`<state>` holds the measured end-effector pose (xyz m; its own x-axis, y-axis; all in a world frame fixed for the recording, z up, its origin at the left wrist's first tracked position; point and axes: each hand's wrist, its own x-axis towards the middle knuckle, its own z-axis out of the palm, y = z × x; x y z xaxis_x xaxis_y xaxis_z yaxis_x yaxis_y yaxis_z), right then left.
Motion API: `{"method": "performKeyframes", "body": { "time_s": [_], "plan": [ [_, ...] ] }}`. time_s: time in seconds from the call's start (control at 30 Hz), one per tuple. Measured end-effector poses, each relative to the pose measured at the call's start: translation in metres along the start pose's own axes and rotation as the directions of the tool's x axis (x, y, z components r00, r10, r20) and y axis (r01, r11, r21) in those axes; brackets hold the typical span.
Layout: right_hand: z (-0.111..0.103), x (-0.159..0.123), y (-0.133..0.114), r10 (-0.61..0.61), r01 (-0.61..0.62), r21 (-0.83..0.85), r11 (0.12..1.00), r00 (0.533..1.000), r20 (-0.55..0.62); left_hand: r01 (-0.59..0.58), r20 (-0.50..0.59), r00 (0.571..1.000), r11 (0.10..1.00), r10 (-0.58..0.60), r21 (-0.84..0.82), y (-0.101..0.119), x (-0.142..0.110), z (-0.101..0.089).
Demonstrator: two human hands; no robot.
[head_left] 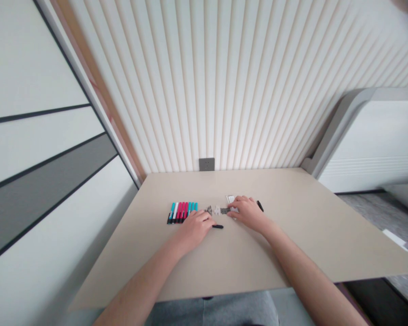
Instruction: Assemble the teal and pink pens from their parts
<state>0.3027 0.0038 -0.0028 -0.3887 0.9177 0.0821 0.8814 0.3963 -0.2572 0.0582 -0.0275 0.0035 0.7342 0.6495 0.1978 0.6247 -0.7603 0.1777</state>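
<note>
My left hand [197, 225] rests low over the table, fingers bent and thumb apart from them, beside a small pile of greyish pieces [209, 209]. It partly covers the right end of a row of pens or markers [180, 210] with blue, white and pink barrels and dark ends. A short black stick [218, 226] pokes out by the thumb. My right hand [246, 211] arches over the table with fingers apart, its tips at a cluster of dark grey pieces [224, 210]. Between the hands lie small whitish pieces [217, 210]. What is under either palm is hidden.
A white, lined item [230, 198] lies partly behind my right hand, and a black pen-like object [260, 206] to its right. The pale tabletop [285, 190] meets a ribbed wall with a dark socket [206, 164]. A white bed headboard [370, 145] stands at right.
</note>
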Motion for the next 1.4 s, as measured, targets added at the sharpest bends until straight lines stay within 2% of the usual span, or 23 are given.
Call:
{"method": "performKeyframes", "body": {
  "time_s": [0.33, 0.63, 1.4],
  "plan": [
    [-0.001, -0.001, -0.001, -0.009, 0.009, 0.021, 1.000, 1.000, -0.020, 0.007, -0.003, 1.000, 1.000, -0.007, -0.017, 0.000, -0.001, 0.000],
    [0.002, 0.001, -0.018, -0.058, 0.060, 0.071, 0.996, 0.998, -0.036, 0.009, 0.004, 1.000, 1.000, -0.009, 0.004, 0.001, 0.000, -0.001],
    [0.006, 0.007, -0.018, -0.011, 0.013, 0.055, 0.998, 0.999, -0.034, -0.001, -0.005, 1.000, 1.000, 0.001, 0.000, 0.001, 0.000, -0.001]
  ]
}}
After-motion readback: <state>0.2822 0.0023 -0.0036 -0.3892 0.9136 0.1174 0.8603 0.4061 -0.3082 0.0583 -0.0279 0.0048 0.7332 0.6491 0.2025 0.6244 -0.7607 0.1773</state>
